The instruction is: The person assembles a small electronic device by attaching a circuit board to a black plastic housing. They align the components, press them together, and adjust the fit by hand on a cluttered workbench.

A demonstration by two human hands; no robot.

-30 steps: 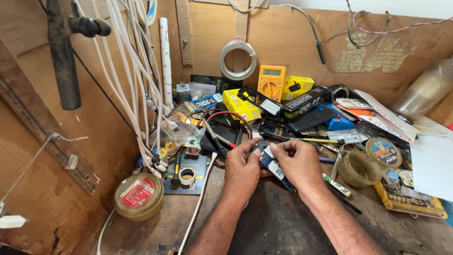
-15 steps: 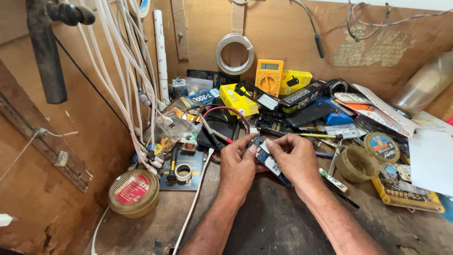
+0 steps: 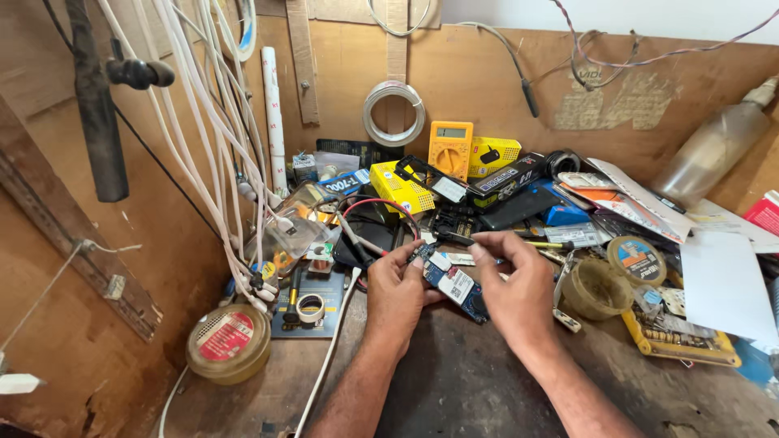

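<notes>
- Here, your left hand (image 3: 395, 294) and your right hand (image 3: 513, 285) meet over the near middle of the table (image 3: 454, 389), both wrapped around a small blue circuit board (image 3: 451, 282).
- Your left grip is closed on the left end of the board, thumb and fingers pinching it from the side.
- Your right grip is closed too: the lower fingers clasp the right end of the board, while thumb and forefinger pinch together just above its far edge. You cannot tell whether anything tiny sits between those two fingertips.
- The board lies tilted, its left end farther and higher, its right end nearer, held just above the dark tabletop and not resting on it.
- Far of your hands sits a heap of clutter: a yellow multimeter (image 3: 449, 147) leaning on the back wall, a yellow perforated box (image 3: 400, 188) to its near left, and a coil of silver wire (image 3: 393, 113) hanging above them.
- To your left, a round tin with a red label (image 3: 228, 343) stands near the table's edge, and a small roll of tape (image 3: 309, 307) lies on a dark card between it and your left hand.
- White cables (image 3: 213, 130) hang down the left wall.
- To the right of your right hand, a shallow round lid (image 3: 595, 288) lies just beside it, with a sheet of white paper (image 3: 720, 284) farther right.
</notes>
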